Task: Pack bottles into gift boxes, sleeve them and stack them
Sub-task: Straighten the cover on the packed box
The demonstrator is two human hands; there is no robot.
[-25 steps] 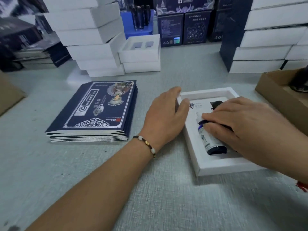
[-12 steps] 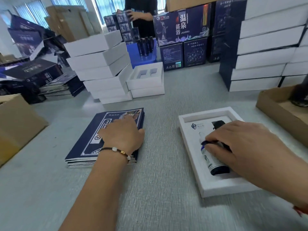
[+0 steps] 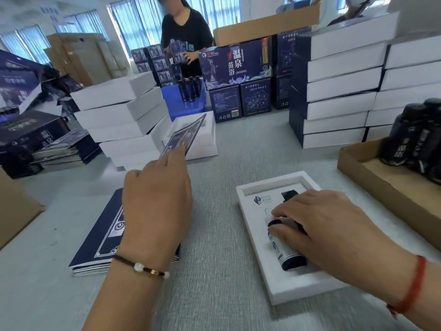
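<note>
The right hand (image 3: 324,225) pressed a dark bottle (image 3: 285,249) into the white gift-box tray (image 3: 260,261). The left hand (image 3: 155,204) pinched a flat navy sleeve (image 3: 185,134) aloft; gripped by one corner, it could slip or crease.

Left hand (image 3: 156,201) raised above tabletop, back toward camera, forearm entering from lower left. Fingers (image 3: 177,152) extended forward, pinching flat sleeve (image 3: 185,134) by near edge. Beaded bracelet at left wrist. Right hand (image 3: 327,225) palm down, forearm entering from right, fingers curled over bottle (image 3: 285,252). Red string at right wrist.
</note>
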